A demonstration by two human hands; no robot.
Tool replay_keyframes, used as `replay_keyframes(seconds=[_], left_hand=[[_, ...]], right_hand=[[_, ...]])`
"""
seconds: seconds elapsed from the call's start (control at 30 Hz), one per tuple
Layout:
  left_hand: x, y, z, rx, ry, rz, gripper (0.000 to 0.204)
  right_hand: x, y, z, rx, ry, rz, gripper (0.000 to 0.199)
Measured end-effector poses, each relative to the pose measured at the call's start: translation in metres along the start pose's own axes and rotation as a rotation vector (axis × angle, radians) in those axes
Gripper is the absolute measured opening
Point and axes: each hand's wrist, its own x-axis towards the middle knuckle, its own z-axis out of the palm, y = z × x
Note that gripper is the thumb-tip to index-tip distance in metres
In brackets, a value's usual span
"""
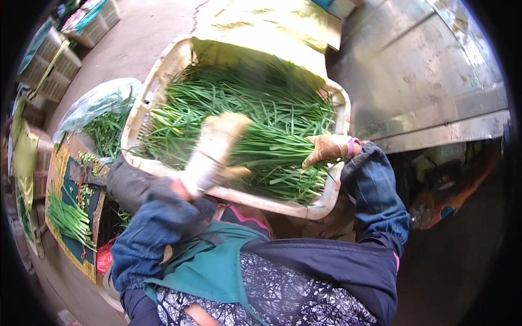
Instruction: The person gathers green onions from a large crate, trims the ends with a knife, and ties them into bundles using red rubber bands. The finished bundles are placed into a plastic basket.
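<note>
Left hand point(217, 146), gloved and blurred, grip unclear, rests on green chives point(261, 125) while right hand point(326, 149) clutches stalks, steadying 1 white crate point(326, 204).

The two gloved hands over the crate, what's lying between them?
In the head view, long green chive-like stalks fill the stretch between the left hand and the right hand, heaped in the pale plastic crate. Both gloves rest on the greens.

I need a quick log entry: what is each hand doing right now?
Left hand: gloved, blurred, over the green leaves in the crate; grip cannot be told.
Right hand: gloved, shut on green leaves.
</note>
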Motion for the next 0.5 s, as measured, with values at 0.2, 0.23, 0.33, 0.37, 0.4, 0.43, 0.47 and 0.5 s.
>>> replay_keyframes(seconds=[0.2, 0.23, 0.33, 0.37, 0.4, 0.43, 0.47, 0.5], left_hand=[[0.026, 0.023, 0.043, -0.432, 0.111, 0.031, 0.096], [0.024, 0.018, 0.063, -0.374, 0.068, 0.015, 0.099], [0.002, -0.002, 0.064, -0.462, 0.237, -0.116, 0.087], [0.001, -0.013, 0.07, -0.543, 0.146, -0.181, 0.1], [-0.001, -0.012, 0.055, -0.377, 0.162, -0.2, 0.097], [-0.004, -0.008, 0.049, -0.224, 0.173, -0.228, 0.094], [-0.005, -0.009, 0.044, -0.16, 0.2, -0.242, 0.091], [-0.01, -0.012, 0.041, -0.149, 0.247, -0.262, 0.088]], right_hand=[[-0.033, -0.139, -0.017, -0.467, -0.072, -0.072, 0.063], [-0.04, -0.155, -0.017, -0.597, -0.025, 0.012, 0.05], [-0.008, -0.204, -0.006, -0.646, 0.239, -0.358, 0.054], [-0.004, -0.218, 0.001, -0.602, 0.287, -0.459, 0.055], [-0.001, -0.23, 0.007, -0.56, 0.316, -0.543, 0.057], [0.001, -0.24, 0.015, -0.511, 0.323, -0.615, 0.058], [0.004, -0.248, 0.018, -0.461, 0.33, -0.682, 0.06], [0.006, -0.257, 0.024, -0.382, 0.325, -0.734, 0.061]])
